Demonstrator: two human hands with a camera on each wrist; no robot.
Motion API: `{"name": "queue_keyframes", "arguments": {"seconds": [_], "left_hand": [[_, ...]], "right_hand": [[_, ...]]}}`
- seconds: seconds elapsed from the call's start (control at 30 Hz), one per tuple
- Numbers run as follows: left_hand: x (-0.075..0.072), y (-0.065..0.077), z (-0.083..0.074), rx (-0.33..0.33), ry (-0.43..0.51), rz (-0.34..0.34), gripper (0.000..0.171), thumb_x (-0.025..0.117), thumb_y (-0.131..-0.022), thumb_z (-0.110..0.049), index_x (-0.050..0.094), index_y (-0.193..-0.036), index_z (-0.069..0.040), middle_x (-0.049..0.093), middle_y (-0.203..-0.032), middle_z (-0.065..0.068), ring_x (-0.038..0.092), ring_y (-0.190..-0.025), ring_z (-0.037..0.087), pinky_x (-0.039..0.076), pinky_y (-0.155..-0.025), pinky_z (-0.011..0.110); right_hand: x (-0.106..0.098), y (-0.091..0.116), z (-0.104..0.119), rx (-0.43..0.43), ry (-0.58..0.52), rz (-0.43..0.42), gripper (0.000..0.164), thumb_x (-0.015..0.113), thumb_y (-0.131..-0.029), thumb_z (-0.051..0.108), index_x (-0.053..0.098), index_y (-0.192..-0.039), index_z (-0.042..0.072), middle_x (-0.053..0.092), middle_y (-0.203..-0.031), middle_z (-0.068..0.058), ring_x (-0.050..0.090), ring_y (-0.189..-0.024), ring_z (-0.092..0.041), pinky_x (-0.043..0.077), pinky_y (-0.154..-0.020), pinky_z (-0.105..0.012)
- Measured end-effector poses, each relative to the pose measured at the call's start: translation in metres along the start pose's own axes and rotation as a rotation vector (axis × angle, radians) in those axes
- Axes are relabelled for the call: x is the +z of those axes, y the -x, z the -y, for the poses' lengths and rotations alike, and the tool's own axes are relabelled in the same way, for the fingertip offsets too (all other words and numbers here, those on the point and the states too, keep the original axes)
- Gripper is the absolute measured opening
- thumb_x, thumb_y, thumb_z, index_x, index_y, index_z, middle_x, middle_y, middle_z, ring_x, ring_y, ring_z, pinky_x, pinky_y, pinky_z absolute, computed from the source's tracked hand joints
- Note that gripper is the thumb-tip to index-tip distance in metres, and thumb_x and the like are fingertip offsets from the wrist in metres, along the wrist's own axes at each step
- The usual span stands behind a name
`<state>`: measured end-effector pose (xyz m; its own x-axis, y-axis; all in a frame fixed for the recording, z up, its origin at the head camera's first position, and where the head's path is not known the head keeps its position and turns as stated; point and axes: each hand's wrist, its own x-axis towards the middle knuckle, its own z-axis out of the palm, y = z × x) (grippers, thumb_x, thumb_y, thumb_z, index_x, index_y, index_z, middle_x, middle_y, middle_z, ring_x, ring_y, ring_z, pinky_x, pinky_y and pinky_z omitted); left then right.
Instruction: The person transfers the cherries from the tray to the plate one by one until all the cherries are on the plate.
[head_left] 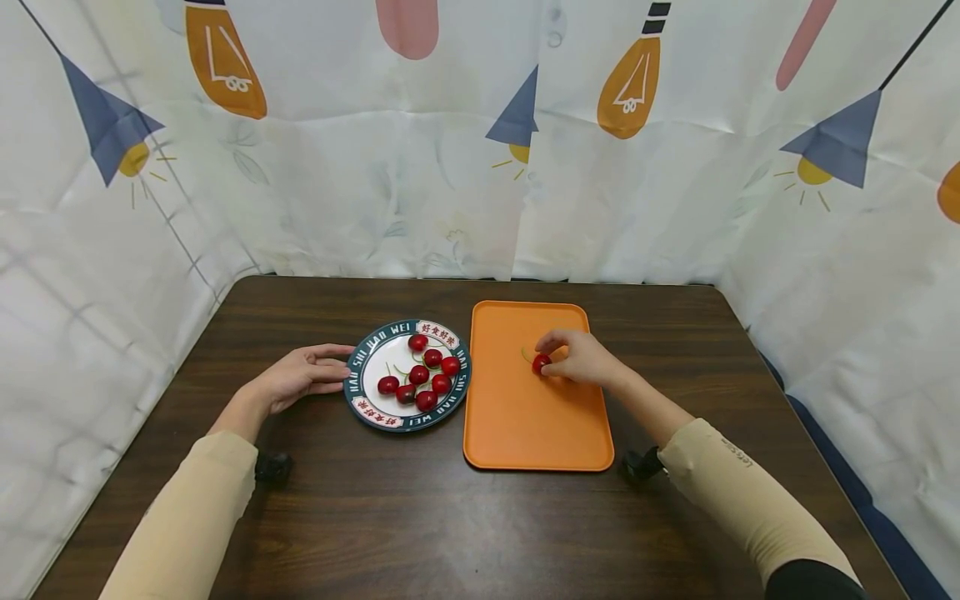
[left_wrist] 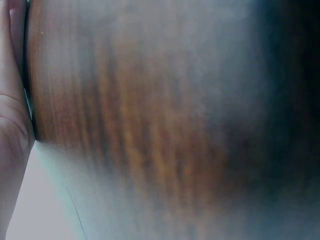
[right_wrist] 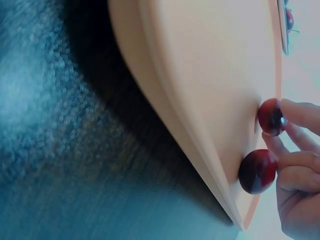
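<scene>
In the head view, my left hand [head_left: 311, 375] touches the left rim of a round plate [head_left: 362, 367] with a dark green border and several red cherries [head_left: 418, 375] on it. To its right, my right hand [head_left: 581, 358] is over an orange tray [head_left: 536, 433], its thumb and fingertips pinching a red cherry [head_left: 542, 363] with a stem. Two cherries show in the right wrist view: one at the fingertips [right_wrist: 272, 117], another cherry [right_wrist: 257, 171] beside the thumb. That second one is hidden by the hand in the head view.
Plate and tray stand side by side on a dark wooden table [head_left: 360, 517]. Patterned white curtains [head_left: 337, 192] hang behind the table and at both sides. The left wrist view is mostly blurred wood, with part of the left hand at its edge.
</scene>
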<state>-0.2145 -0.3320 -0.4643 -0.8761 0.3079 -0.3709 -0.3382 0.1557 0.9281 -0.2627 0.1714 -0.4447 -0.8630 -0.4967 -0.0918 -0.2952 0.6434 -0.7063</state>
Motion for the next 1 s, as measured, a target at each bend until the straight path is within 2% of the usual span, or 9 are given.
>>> {"name": "queue_keyframes", "arguments": {"seconds": [0.1, 0.17, 0.4, 0.53, 0.8, 1.0], "left_hand": [[0.000, 0.000, 0.000, 0.001, 0.000, 0.000, 0.066, 0.065, -0.102, -0.010, 0.031, -0.158, 0.002, 0.070, -0.127, 0.012, 0.069, -0.110, 0.016, 0.055, -0.097, 0.036], [0.000, 0.000, 0.000, 0.001, 0.000, 0.000, 0.066, 0.065, -0.102, -0.010, 0.031, -0.158, 0.002, 0.070, -0.126, 0.012, 0.069, -0.110, 0.016, 0.055, -0.097, 0.036], [0.001, 0.000, 0.000, 0.000, 0.007, -0.004, 0.066, 0.065, -0.102, -0.010, 0.031, -0.158, 0.002, 0.070, -0.126, 0.012, 0.069, -0.110, 0.016, 0.055, -0.097, 0.036], [0.001, 0.000, 0.000, 0.001, 0.006, -0.005, 0.066, 0.065, -0.102, -0.010, 0.031, -0.158, 0.002, 0.070, -0.126, 0.012, 0.069, -0.110, 0.016, 0.055, -0.097, 0.036], [0.001, 0.001, 0.000, -0.001, -0.001, -0.006, 0.067, 0.066, -0.102, -0.012, 0.032, -0.158, 0.001, 0.069, -0.127, 0.013, 0.069, -0.110, 0.016, 0.055, -0.097, 0.035], [0.001, 0.002, -0.001, -0.001, 0.003, -0.005, 0.067, 0.066, -0.102, -0.012, 0.031, -0.158, 0.002, 0.069, -0.127, 0.013, 0.069, -0.109, 0.016, 0.056, -0.096, 0.035]], "right_hand": [[0.001, -0.001, 0.001, -0.015, 0.014, 0.007, 0.031, 0.082, -0.088, 0.009, 0.070, -0.117, 0.008, 0.070, -0.112, -0.007, 0.059, -0.113, -0.029, 0.050, -0.094, -0.044], [0.001, -0.001, 0.003, -0.016, 0.016, 0.011, 0.032, 0.083, -0.087, 0.007, 0.070, -0.117, 0.007, 0.070, -0.112, -0.007, 0.059, -0.113, -0.029, 0.050, -0.095, -0.044], [0.003, -0.001, 0.004, -0.027, 0.030, 0.022, 0.030, 0.082, -0.087, 0.004, 0.071, -0.115, 0.007, 0.070, -0.110, -0.006, 0.058, -0.104, -0.026, 0.055, -0.079, -0.035], [0.004, -0.001, 0.005, -0.034, 0.039, 0.017, 0.030, 0.082, -0.087, 0.005, 0.071, -0.114, 0.007, 0.070, -0.110, -0.005, 0.059, -0.101, -0.025, 0.054, -0.080, -0.035], [0.002, -0.001, 0.012, -0.041, 0.049, 0.006, 0.030, 0.082, -0.088, 0.007, 0.071, -0.115, 0.008, 0.069, -0.112, -0.005, 0.059, -0.111, -0.028, 0.049, -0.099, -0.047], [0.001, -0.004, 0.017, -0.080, 0.042, -0.004, 0.030, 0.082, -0.088, 0.009, 0.072, -0.115, 0.009, 0.069, -0.113, -0.006, 0.061, -0.112, -0.028, 0.049, -0.101, -0.049]]}}
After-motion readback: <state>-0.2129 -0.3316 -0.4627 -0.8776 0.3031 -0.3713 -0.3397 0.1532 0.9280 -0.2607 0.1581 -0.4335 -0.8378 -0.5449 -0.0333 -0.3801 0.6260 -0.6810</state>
